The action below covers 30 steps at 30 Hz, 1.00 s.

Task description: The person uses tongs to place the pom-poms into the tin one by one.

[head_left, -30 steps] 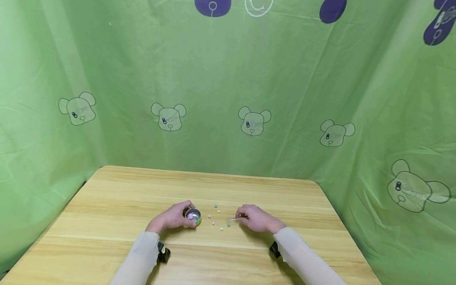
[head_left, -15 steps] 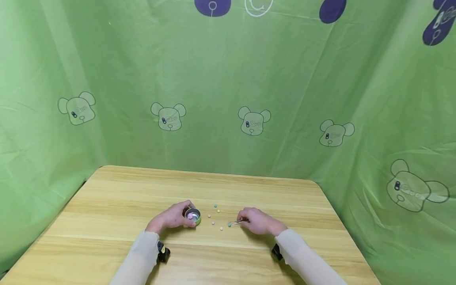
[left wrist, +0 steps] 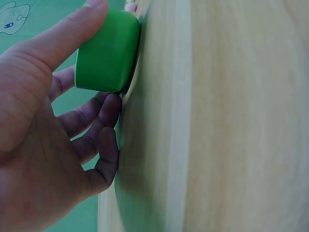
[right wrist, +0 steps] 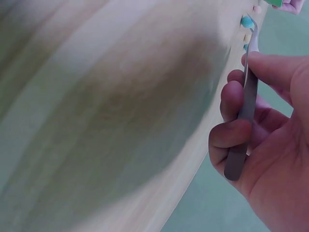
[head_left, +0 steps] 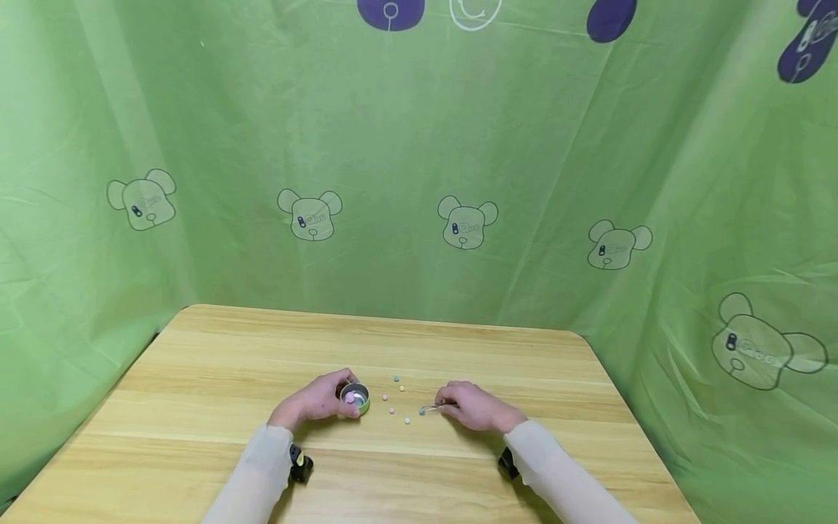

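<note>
My left hand grips a small round green tin between thumb and fingers, on the table. The tin's open top faces up in the head view, with pink and bluish pieces inside. On the other side, my right hand pinches metal tweezers with bent tips, thumb on one side and curled fingers on the other. Those tips are right at a blue bead, close over the wood. Between tin and tweezers lie a white bead, pink beads, a yellow bead and a teal bead.
The light wooden table has rounded far corners. A green curtain with bear-head prints hangs behind it and along both sides. Each wrist carries a black camera, such as the left one.
The right hand has shifted slightly toward the near side, and the tweezer tips have come to the blue bead, which has moved a little. The left hand and the tin have stayed put.
</note>
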Each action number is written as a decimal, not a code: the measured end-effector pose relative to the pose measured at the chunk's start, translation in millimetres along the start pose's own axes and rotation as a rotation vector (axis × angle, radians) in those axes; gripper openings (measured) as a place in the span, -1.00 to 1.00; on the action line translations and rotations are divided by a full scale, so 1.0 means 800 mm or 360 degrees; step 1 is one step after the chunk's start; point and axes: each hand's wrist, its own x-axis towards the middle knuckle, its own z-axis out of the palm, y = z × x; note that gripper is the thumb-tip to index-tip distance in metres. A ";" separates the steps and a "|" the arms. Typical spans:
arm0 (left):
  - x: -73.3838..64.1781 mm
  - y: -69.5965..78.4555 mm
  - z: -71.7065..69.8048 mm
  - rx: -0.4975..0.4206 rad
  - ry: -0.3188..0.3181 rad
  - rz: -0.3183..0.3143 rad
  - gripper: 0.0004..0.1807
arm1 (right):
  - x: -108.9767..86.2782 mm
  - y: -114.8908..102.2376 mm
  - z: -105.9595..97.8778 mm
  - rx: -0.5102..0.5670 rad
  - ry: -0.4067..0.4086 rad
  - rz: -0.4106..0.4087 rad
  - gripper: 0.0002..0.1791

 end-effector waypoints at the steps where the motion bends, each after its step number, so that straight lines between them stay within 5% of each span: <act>1: 0.000 0.000 0.000 0.0000 0.0001 -0.0002 -0.54 | 0.000 0.000 0.000 -0.0004 0.0004 -0.0008 -0.90; 30: -0.001 0.002 -0.002 0.0015 -0.0008 -0.0002 -0.53 | 0.029 -0.008 -0.011 0.0044 0.0168 -0.0074 -0.89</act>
